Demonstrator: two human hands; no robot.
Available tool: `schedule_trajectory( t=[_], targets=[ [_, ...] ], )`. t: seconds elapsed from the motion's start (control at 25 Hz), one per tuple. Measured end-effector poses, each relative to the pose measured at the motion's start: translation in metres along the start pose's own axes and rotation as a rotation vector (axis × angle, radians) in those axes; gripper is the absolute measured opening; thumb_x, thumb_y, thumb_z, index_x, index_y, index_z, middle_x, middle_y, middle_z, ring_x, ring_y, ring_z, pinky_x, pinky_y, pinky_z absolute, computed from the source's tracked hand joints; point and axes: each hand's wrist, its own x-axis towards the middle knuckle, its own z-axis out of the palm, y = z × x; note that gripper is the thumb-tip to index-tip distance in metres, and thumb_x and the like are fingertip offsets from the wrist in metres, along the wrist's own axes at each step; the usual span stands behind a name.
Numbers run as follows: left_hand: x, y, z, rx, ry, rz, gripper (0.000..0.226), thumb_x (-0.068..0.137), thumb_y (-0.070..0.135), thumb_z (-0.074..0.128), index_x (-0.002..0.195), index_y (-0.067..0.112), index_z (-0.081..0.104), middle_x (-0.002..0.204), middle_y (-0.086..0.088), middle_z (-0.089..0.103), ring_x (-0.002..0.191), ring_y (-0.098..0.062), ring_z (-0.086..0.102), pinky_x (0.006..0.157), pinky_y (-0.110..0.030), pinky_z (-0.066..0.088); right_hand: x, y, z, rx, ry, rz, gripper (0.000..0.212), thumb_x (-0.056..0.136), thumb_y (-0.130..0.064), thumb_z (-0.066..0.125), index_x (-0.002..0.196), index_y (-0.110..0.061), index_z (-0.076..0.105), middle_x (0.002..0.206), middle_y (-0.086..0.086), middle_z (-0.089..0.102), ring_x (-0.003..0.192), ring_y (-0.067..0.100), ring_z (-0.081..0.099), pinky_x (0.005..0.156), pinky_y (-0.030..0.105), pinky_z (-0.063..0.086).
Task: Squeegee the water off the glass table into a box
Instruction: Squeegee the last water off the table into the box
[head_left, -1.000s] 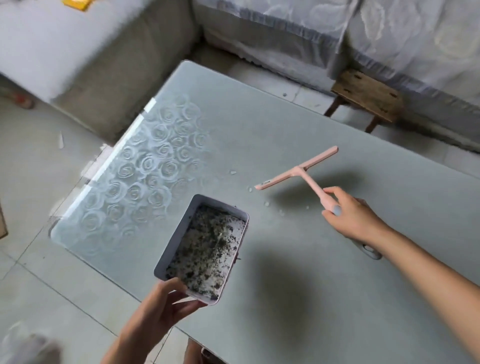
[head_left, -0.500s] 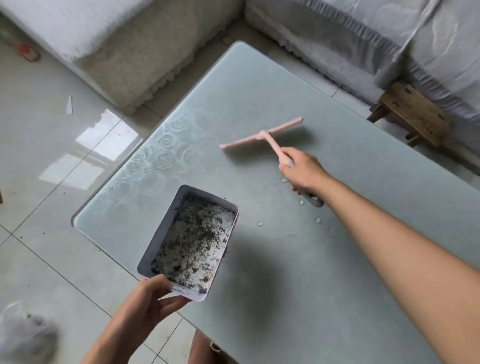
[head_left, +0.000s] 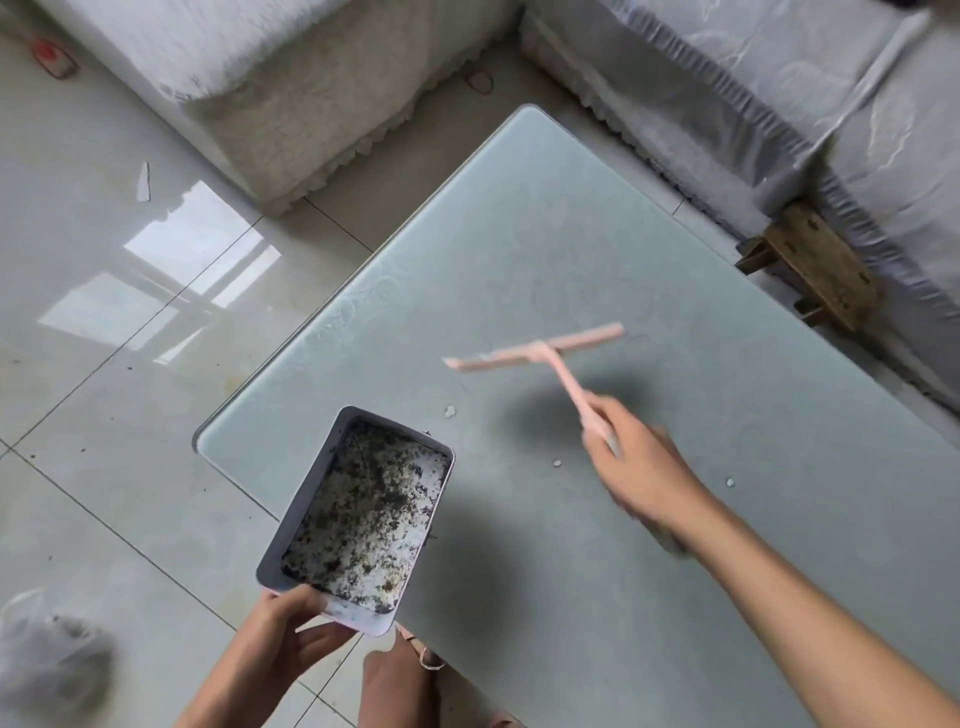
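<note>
My right hand (head_left: 641, 470) grips the handle of a pink squeegee (head_left: 540, 355), whose blade is lifted over the middle of the frosted glass table (head_left: 519, 234) and throws a shadow on it; hand and tool are blurred. My left hand (head_left: 283, 636) holds the near end of an open box (head_left: 358, 512) at the table's front left edge, its rim over the glass. Dark wet debris covers the box's floor. A few small pale bits or drops (head_left: 450, 411) lie on the glass between the box and the squeegee.
A cream sofa (head_left: 291, 78) and a grey covered sofa (head_left: 779, 88) stand beyond the table's far corner. A low wooden stool (head_left: 815, 265) sits by the right edge. A plastic bag (head_left: 47, 654) lies on the tiled floor at lower left.
The squeegee has come back from the far side of the glass toward me and lifted slightly. The view has shifted left, showing more floor. The box stays held at the table edge.
</note>
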Motion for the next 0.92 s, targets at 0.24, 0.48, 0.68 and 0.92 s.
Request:
schedule_trajectory(
  t=[0.24, 0.48, 0.68, 0.92],
  targets=[
    [-0.004, -0.013, -0.030, -0.099, 0.081, 0.031, 0.055, 0.076, -0.010, 0.041, 0.126, 0.011, 0.049, 0.108, -0.019, 0.070, 0.087, -0.038, 0.070, 0.065, -0.037, 0.060, 0.050, -0.068, 0.071, -0.297, -0.171, -0.192, 0.042, 0.098, -0.022, 0.033, 0.140, -0.028, 0.036, 0.112, 0.022, 0.061, 0.093, 0.040, 0.058, 0.078, 0.041, 0.049],
    [-0.015, -0.028, -0.061, -0.283, 0.163, 0.019, 0.056, 0.079, -0.012, 0.037, 0.128, 0.013, 0.045, 0.106, -0.020, 0.068, 0.086, -0.038, 0.067, 0.055, -0.035, 0.059, -0.039, 0.000, 0.054, -0.575, -0.279, -0.043, 0.051, 0.099, -0.029, 0.032, 0.148, -0.036, 0.018, 0.107, 0.013, 0.063, 0.099, 0.036, 0.058, 0.078, 0.040, 0.045],
    [-0.018, -0.048, -0.082, -0.390, 0.208, 0.029, 0.057, 0.079, -0.013, 0.037, 0.128, 0.013, 0.046, 0.108, -0.020, 0.067, 0.086, -0.035, 0.067, 0.058, -0.037, 0.060, 0.004, -0.084, 0.055, -0.542, -0.203, -0.351, 0.047, 0.096, -0.031, 0.037, 0.140, -0.041, 0.027, 0.096, 0.013, 0.063, 0.090, 0.039, 0.057, 0.071, 0.041, 0.048],
    [-0.020, -0.079, -0.098, -0.577, 0.221, 0.037, 0.045, 0.081, -0.012, 0.035, 0.123, -0.003, 0.047, 0.115, -0.024, 0.059, 0.091, -0.035, 0.061, 0.056, -0.036, 0.060, 0.001, -0.077, 0.101, -0.715, -0.352, -0.312, 0.053, 0.099, -0.027, 0.033, 0.146, -0.040, 0.015, 0.107, 0.019, 0.061, 0.099, 0.040, 0.056, 0.080, 0.043, 0.047]
  ],
)
